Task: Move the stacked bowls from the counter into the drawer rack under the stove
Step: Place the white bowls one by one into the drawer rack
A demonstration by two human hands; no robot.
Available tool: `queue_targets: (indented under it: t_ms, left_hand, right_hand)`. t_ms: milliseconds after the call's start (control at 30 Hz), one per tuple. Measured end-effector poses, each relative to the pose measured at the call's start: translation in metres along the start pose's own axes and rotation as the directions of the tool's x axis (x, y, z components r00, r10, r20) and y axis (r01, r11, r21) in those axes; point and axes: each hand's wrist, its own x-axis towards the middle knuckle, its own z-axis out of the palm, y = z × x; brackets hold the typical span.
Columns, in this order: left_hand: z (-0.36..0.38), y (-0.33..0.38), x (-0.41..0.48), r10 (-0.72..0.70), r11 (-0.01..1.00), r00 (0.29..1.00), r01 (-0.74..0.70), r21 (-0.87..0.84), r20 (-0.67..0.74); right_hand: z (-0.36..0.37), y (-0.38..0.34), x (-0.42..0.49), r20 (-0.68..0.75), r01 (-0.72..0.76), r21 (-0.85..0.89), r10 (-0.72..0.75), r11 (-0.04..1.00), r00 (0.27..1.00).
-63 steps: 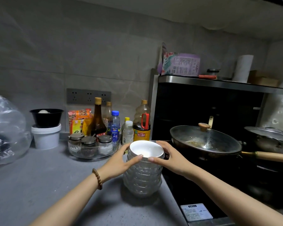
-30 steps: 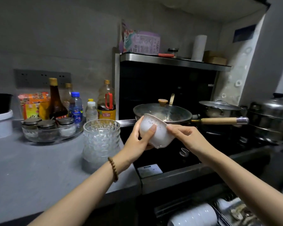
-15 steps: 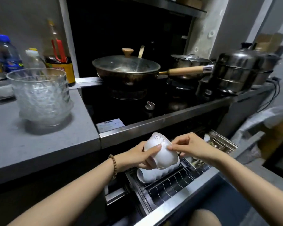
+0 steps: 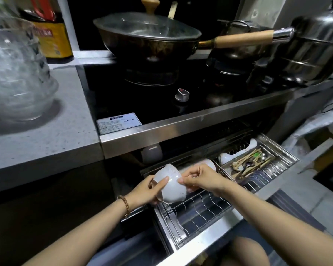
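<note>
Gripping white bowl (image 4: 171,188) over drawer rack (image 4: 200,211)

Lidded wok (image 4: 148,45), steel pot (image 4: 315,50) rt; oil bottle (image 4: 50,41) left.

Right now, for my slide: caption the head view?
Left hand and right hand hold a tilted white bowl over the drawer rack below the stove.

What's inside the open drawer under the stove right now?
Wire dividers, white dishes at the back, a cutlery tray. The left hand, right hand and held bowl cover what lies behind them.
</note>
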Motion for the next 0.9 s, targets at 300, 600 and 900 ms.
queue_targets:
  t_ms: [300,600,900]
  left_hand:
    - [-0.007,-0.045,0.012,0.239,0.894,0.966,-0.18,0.41,-0.097]
    - [0.001,-0.06,0.034,0.217,0.788,0.973,-0.131,0.602,-0.073]
    - [0.009,-0.068,0.056,0.166,0.659,0.985,-0.084,0.748,-0.035]
  right_hand:
    - [-0.007,0.034,0.042,0.042,-0.159,0.066,0.157,0.985,0.987]
    - [0.002,0.048,0.068,0.075,-0.209,0.01,0.207,0.978,0.975]
    - [0.017,0.069,0.086,-0.04,-0.241,0.049,0.243,0.969,0.969]
